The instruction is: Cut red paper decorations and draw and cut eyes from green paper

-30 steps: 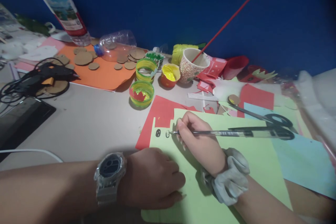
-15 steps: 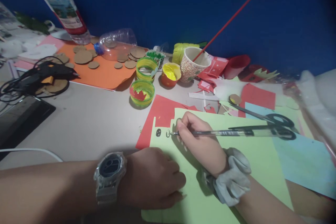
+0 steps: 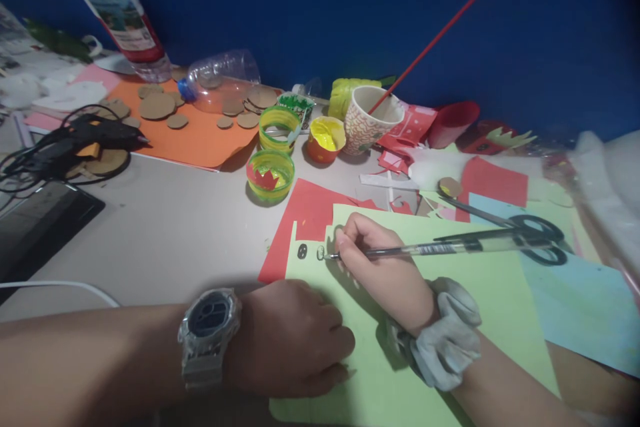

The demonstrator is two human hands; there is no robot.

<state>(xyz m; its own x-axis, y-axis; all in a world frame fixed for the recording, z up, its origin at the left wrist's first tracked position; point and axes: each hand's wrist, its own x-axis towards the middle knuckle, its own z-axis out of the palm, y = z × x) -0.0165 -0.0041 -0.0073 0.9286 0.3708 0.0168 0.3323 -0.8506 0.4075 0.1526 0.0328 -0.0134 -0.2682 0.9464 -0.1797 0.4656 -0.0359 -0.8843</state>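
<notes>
My right hand [image 3: 375,260] is closed around a clear-barrelled pen [image 3: 435,249], with the tip touching light green paper [image 3: 480,320]. Two small ovals are drawn near the paper's upper left corner: a dark filled one [image 3: 302,251] and an outlined one [image 3: 321,253] right at the pen tip. Lower down, my left hand [image 3: 290,340] rests on the paper's left edge, its fingers curled and pressed together; nothing shows in them, and the palm is hidden. Beneath the green sheet lies red paper [image 3: 310,203], partly covered.
Black scissors [image 3: 540,230] lie on the right, over the papers. Behind stand a patterned paper cup [image 3: 367,127] with a red stick, and small green-yellow cups [image 3: 273,180]. On the left are a glue gun [image 3: 100,137], cardboard discs [image 3: 157,107] and a plastic bottle [image 3: 223,77].
The pen's rear end has tilted slightly upward while its tip stays by the outlined oval. My left hand has hardly moved. The view has shifted very slightly.
</notes>
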